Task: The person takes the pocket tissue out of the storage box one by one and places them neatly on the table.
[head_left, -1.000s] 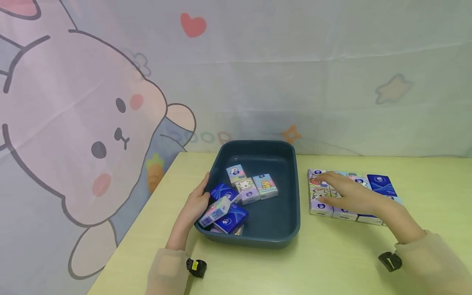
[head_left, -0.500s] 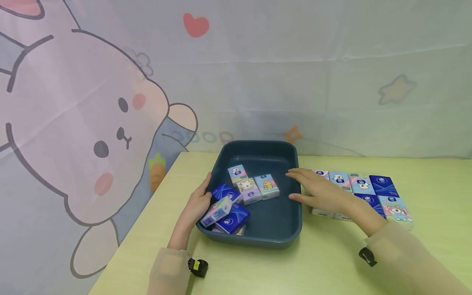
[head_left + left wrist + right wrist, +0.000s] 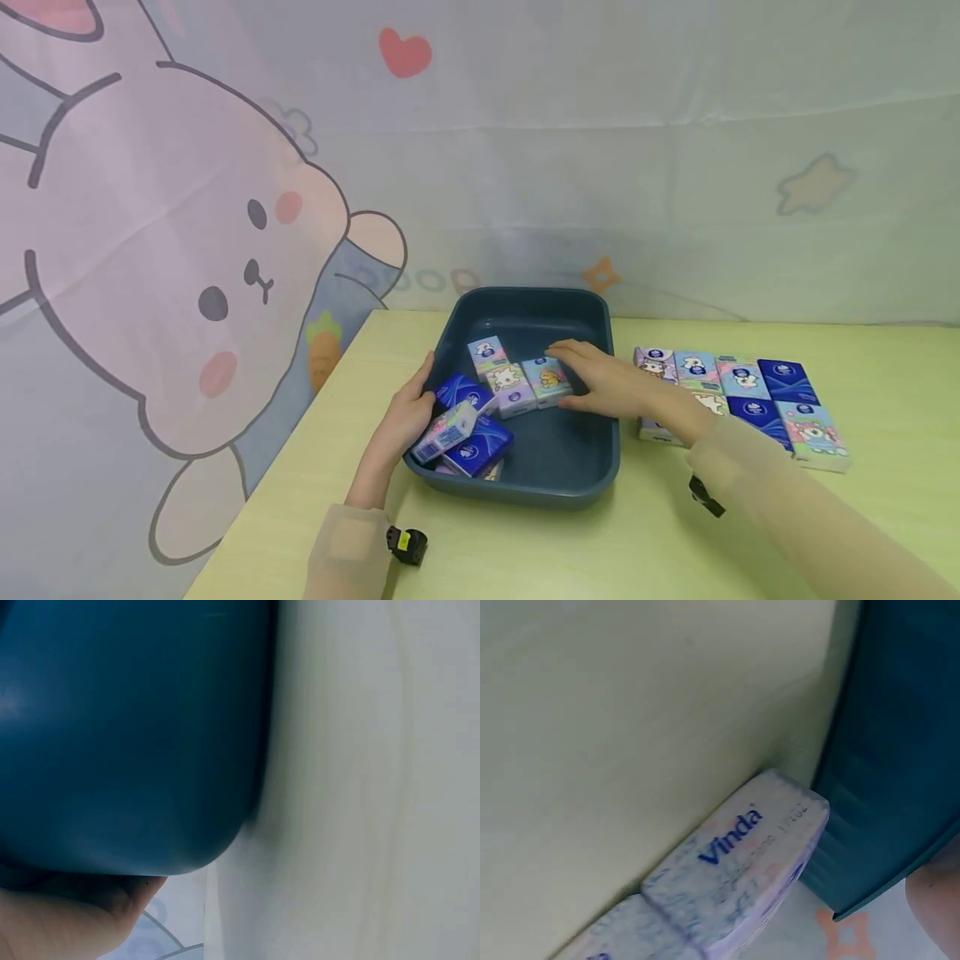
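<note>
Presently, a packet with a yellow character (image 3: 547,386) is lying inside the dark blue tray (image 3: 566,454), right of the frame's centre. The right hand (image 3: 607,386) is spanning this packet's right end, thumb and fingers spread apart; whether they are touching it cannot be told. A lavender packet (image 3: 512,395) is lying just to its left. Toward the tray's lower left, a tilted packet (image 3: 446,433) is leaning across blue packets (image 3: 480,448). The left hand (image 3: 402,423) is gripping the tray's left wall, thumb at the rim. At the right of the frame, further packets (image 3: 812,433) are lying in two adjoining rows; in the right wrist view, one is showing the lettering "Vinda". Tray and rows are resting on a pale yellow-green counter (image 3: 517,550). Behind, a pale backdrop (image 3: 570,125) is hanging, a printed rabbit (image 3: 172,275) filling its left side.
</note>
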`<state>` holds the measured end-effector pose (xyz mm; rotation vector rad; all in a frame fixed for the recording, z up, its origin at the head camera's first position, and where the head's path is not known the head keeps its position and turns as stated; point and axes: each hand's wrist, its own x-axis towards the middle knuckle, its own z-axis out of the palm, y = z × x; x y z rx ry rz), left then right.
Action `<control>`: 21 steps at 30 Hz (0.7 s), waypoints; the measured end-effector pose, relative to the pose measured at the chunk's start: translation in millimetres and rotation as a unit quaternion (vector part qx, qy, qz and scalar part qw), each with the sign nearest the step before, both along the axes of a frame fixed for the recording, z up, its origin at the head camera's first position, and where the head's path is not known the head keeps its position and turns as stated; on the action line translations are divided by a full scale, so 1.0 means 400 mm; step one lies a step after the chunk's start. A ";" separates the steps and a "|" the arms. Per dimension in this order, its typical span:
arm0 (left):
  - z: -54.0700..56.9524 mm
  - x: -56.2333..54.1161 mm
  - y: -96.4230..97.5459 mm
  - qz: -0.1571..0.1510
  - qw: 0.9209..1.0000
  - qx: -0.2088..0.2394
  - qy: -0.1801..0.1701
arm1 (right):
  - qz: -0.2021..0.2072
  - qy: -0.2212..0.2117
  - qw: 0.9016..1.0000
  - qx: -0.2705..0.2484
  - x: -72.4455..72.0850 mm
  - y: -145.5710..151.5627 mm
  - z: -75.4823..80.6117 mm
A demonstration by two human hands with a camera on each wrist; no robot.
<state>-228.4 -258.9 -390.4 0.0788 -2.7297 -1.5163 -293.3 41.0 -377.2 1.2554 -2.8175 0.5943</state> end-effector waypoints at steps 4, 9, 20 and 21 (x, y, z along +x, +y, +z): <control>0.000 0.001 0.000 0.000 1.000 0.003 0.001 | -0.007 0.002 1.000 0.022 -0.023 -0.021 -0.003; 0.000 -0.001 -0.001 0.002 1.000 0.002 0.000 | -0.007 -0.011 0.997 0.072 -0.042 -0.039 0.006; -0.002 -0.001 -0.002 0.006 1.000 0.006 -0.001 | -0.014 -0.015 0.989 0.146 -0.067 -0.069 0.001; -0.002 -0.001 -0.001 0.005 1.000 0.006 -0.001 | -0.014 -0.013 0.989 0.147 -0.068 -0.070 -0.001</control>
